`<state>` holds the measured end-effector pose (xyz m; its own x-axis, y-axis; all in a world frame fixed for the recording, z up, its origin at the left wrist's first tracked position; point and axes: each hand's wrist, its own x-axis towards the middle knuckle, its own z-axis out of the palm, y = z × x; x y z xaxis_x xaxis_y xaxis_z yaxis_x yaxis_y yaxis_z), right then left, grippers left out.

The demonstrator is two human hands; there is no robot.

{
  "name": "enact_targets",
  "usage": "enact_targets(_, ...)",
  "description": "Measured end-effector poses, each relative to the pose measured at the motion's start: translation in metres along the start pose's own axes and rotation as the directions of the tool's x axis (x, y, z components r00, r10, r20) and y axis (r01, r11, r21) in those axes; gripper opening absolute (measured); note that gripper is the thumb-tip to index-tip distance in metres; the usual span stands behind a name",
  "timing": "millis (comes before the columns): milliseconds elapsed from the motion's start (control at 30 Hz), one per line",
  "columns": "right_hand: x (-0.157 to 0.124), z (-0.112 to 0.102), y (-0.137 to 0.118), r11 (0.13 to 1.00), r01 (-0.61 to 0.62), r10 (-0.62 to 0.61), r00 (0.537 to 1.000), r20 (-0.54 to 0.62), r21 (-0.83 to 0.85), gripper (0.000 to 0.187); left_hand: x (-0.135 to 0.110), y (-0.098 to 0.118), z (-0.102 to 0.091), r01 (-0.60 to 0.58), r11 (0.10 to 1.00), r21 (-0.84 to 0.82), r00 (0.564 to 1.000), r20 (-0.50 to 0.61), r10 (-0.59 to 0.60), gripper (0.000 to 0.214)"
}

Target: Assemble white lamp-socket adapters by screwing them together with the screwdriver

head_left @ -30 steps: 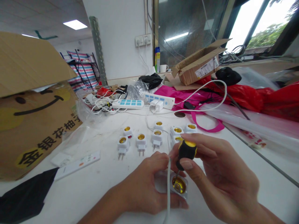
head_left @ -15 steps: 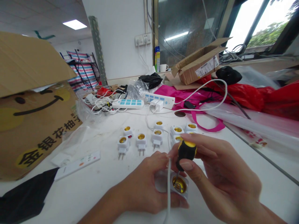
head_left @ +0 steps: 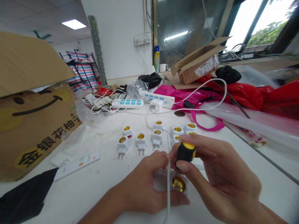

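Observation:
My left hand (head_left: 144, 183) is closed around a white plug-in lamp socket (head_left: 161, 180), its brass-coloured threaded opening facing me. Between the thumb and fingers of my right hand (head_left: 217, 174) is a short black-and-yellow screwdriver (head_left: 185, 151). Its shaft reaches into the threaded opening; the exact spot its tip touches is hard to make out. A white cable (head_left: 168, 186) runs down in front of the held socket and my left hand. Beyond my hands, several similar lamp sockets (head_left: 141, 141) stand on the white table, a few partly hidden by my right hand.
Two power strips (head_left: 128, 103) and tangled cables lie at the back. On the left are a large cardboard box (head_left: 39, 130), a white remote (head_left: 77, 165) and black material (head_left: 28, 196). Pink and red bags (head_left: 249, 96), clear plastic and an open carton (head_left: 201, 63) fill the right side.
The screwdriver's handle has turned and tilted slightly, its shaft still inside the socket. My left hand keeps its hold on the socket. The view has shifted very slightly.

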<state>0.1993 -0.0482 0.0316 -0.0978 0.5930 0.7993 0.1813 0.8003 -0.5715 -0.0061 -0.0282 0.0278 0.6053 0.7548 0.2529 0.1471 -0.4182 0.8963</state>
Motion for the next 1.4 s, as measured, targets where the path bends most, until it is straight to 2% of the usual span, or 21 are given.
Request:
enact_targets(133, 0.001, 0.001, -0.001, 1.000, 0.020, -0.020, 1.000, -0.011, -0.003, 0.060, 0.001, 0.004, -0.002, 0.007, 0.995, -0.100, 0.998, -0.062, -0.013, 0.017)
enact_targets(233, 0.003, 0.002, -0.001, 1.000, 0.020, -0.020, 1.000, -0.012, -0.002, 0.059, 0.003, 0.005, -0.002, 0.002, 0.986, -0.169, 0.991, -0.129, -0.024, 0.016)
enact_targets(367, 0.004, -0.001, -0.003, 1.000, 0.009, -0.009, 1.000, 0.008, -0.007, 0.055, 0.004, 0.006, -0.002, -0.010, 0.985, -0.170, 0.988, -0.151, -0.016, 0.015)
enact_targets(500, 0.003, -0.005, -0.005, 1.000, -0.025, 0.023, 0.998, 0.061, 0.019, 0.049, 0.005, 0.008, -0.003, 0.021, 0.988, -0.152, 0.989, -0.140, -0.043, 0.011)
enact_targets(667, 0.004, -0.004, -0.006, 0.999, -0.032, 0.031, 0.998, 0.046, 0.009, 0.048, 0.005, 0.010, -0.003, 0.029, 0.989, -0.145, 0.991, -0.122, -0.047, 0.010)
enact_targets(833, 0.007, -0.001, -0.006, 0.999, -0.038, 0.037, 0.999, 0.026, 0.027, 0.047, 0.004, 0.010, -0.002, 0.038, 0.988, -0.152, 0.991, -0.122, -0.057, 0.019)
enact_targets(1167, 0.008, -0.007, -0.013, 0.997, -0.071, 0.071, 0.997, 0.044, 0.014, 0.044, 0.003, 0.009, -0.003, 0.035, 0.991, -0.129, 0.991, -0.123, -0.051, 0.013)
enact_targets(1400, 0.005, -0.005, -0.006, 0.999, -0.029, 0.029, 0.999, 0.019, -0.022, 0.045, 0.003, 0.010, -0.003, 0.006, 0.993, -0.116, 0.994, -0.112, -0.019, 0.013)
